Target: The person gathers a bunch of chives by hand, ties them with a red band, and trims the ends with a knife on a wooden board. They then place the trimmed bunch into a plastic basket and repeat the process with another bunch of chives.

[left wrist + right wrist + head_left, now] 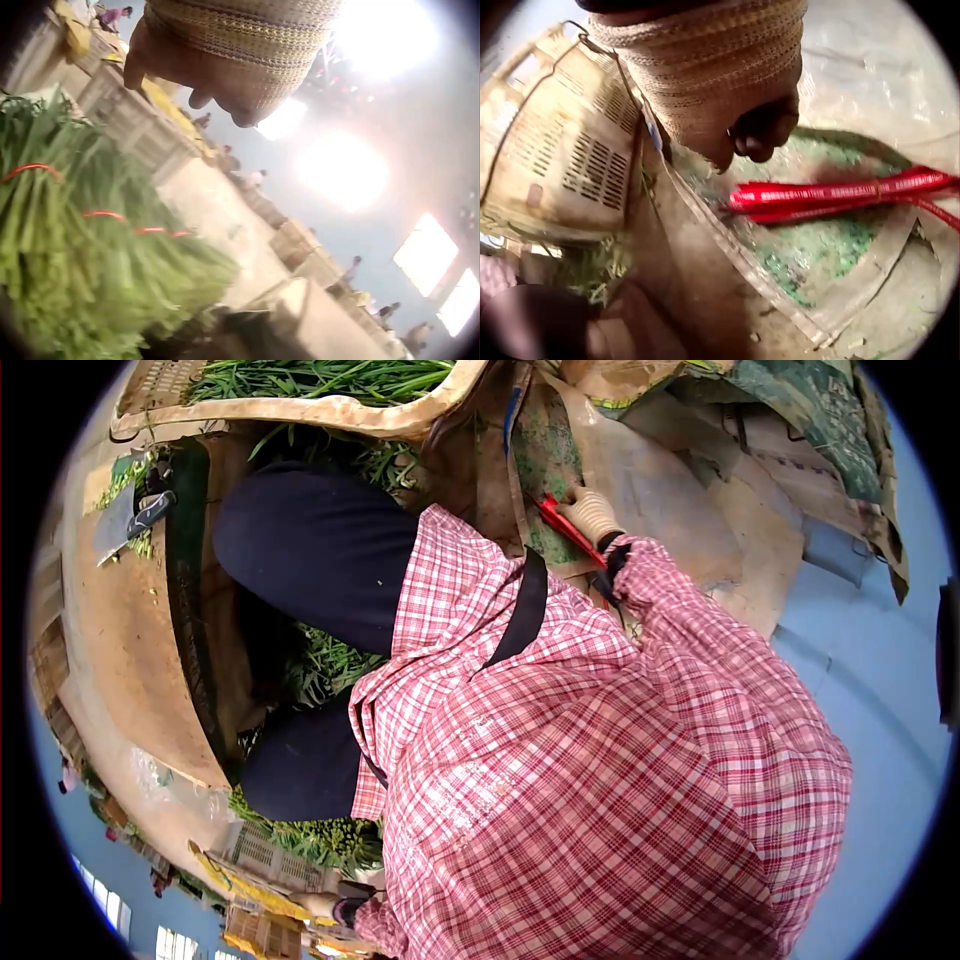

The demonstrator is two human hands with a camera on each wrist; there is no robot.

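Observation:
My right hand (pixel 590 515), in a knitted glove with bare fingertips, is low over a bundle of red printed strips (pixel 832 193). Its fingers (pixel 761 139) are bent, and the fingertips hover right by the strips' near end. The strips lie on a worn sheet with green patches (pixel 802 259). My left hand (pixel 225 64), gloved the same way, hangs with loosely bent fingers and nothing between them. Below it in the left wrist view are bunches of leafy greens (pixel 112 262), tied with red bands (pixel 105 215).
A wide-bladed knife (pixel 115 525) with a dark handle lies on the brown board (pixel 130 650) at left. A crate (pixel 300 412) of long green leaves stands in front. More greens (pixel 335 665) lie between the knees. Slatted crates (pixel 131 124) and people appear farther off.

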